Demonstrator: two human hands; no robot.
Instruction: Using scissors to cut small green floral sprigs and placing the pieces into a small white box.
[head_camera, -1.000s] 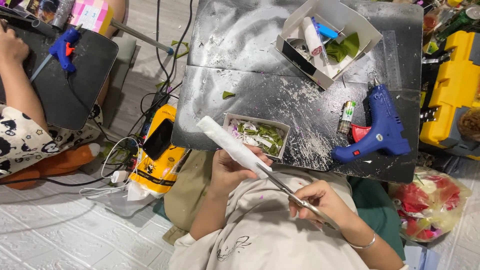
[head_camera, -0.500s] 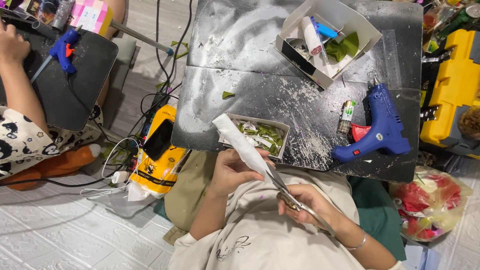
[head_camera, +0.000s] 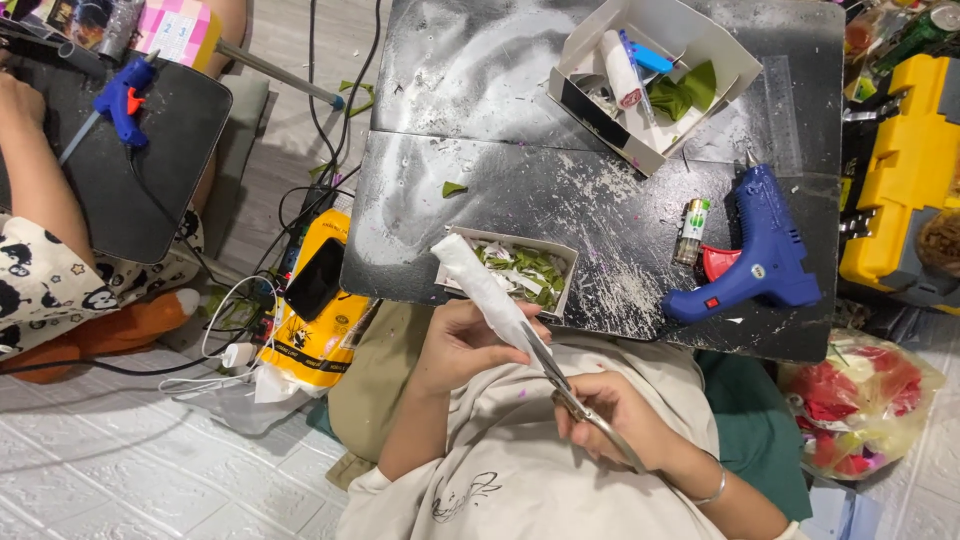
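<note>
My left hand grips a long white paper-wrapped stick that slants up and to the left over the table's near edge. My right hand holds a pair of metal scissors, their blades reaching up along the stick's lower end. Just behind the stick sits a small white tray with green and white scraps in it. Both hands are above my lap, in front of the dark table.
A blue glue gun and a small battery lie at the right of the table. An open white box of supplies stands at the back. Another person's arm, a second glue gun and cables are left.
My left hand has drawn the white stick down and right, closer to my body. My right hand with the scissors has moved up along it.
</note>
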